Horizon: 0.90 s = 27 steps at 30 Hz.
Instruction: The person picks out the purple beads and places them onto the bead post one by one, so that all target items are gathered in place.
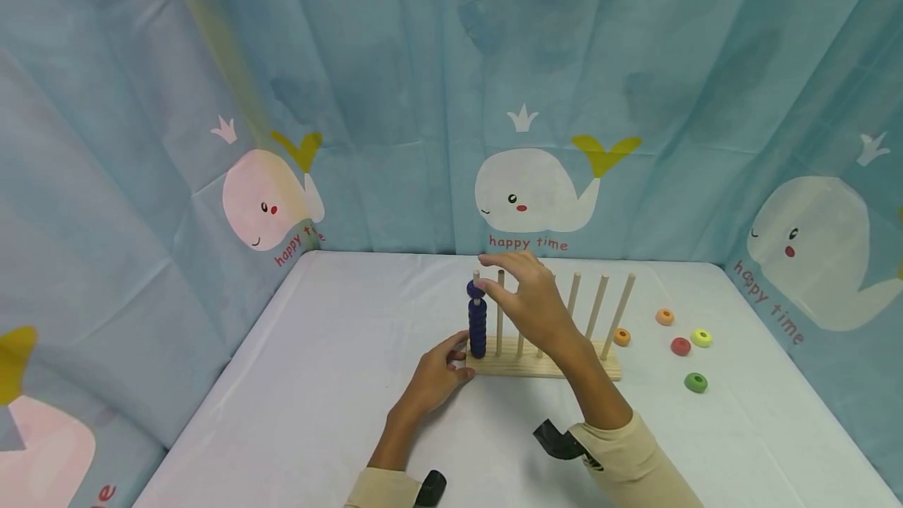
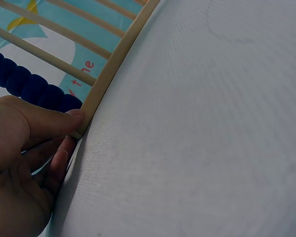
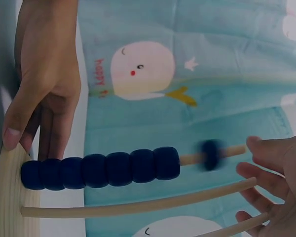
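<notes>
A wooden peg stand (image 1: 525, 367) with a row of upright pegs sits on the white table. Its leftmost peg carries a stack of dark blue beads (image 3: 99, 170). Higher on that same peg, one blurred blue bead (image 3: 210, 155) hangs apart from the stack, below the peg's tip. My right hand (image 1: 536, 306) is beside the peg top, thumb and fingers spread, with the bead free of the fingertips in the right wrist view. My left hand (image 1: 432, 379) grips the left end of the base, thumb on the front edge and fingers behind.
To the right of the stand lie loose beads: two orange (image 1: 665, 317), one red (image 1: 680, 346), one yellow (image 1: 701, 338) and one green (image 1: 696, 382). A light blue curtain (image 1: 395, 179) with whale prints encloses the table at the back and sides.
</notes>
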Available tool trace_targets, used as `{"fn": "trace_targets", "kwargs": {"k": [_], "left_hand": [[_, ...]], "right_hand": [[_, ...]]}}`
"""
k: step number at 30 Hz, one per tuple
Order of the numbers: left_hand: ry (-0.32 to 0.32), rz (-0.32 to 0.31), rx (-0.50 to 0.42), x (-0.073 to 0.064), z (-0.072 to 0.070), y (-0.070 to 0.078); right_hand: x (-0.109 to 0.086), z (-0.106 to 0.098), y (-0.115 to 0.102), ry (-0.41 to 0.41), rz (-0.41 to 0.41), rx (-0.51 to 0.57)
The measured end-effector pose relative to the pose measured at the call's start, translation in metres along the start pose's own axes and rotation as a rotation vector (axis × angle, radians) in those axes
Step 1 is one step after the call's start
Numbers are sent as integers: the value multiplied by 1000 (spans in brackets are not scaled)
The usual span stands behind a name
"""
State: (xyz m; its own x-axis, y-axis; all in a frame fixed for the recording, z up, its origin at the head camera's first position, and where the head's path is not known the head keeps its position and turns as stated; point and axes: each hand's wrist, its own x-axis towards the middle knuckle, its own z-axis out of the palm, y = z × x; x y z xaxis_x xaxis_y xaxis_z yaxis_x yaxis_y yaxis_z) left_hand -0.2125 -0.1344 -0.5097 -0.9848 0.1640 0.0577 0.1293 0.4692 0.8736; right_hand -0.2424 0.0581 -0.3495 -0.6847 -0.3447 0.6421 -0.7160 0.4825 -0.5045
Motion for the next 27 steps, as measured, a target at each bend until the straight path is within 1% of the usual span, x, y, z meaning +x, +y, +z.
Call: {"fn": "trace_targets", "kwargs": {"k": [7, 10, 13, 16, 18, 21, 24, 27], "left_hand": [[-11, 1, -9, -1, 0, 1], [-14, 3, -11, 0, 1, 2], [-15, 8, -10, 2, 2, 2], [-23, 10, -8, 4, 4, 2], [-32, 13, 1, 3, 3, 2], [-49, 6, 25, 1, 1, 4], [-71, 14, 32, -1, -3, 5], [-85, 43, 24, -3, -13, 8]], "right_hand": [[-4, -3, -2, 6, 7, -10], [-6, -10, -3, 28, -10, -29], [-9, -20, -3, 64, -44, -50], [-16, -35, 0, 106, -80, -65], [-23, -46, 4, 131, -95, -97], [-37, -65, 12, 152, -90, -148], [-52, -87, 24, 166, -77, -204], [-64, -109, 39, 189, -68, -252]]}}
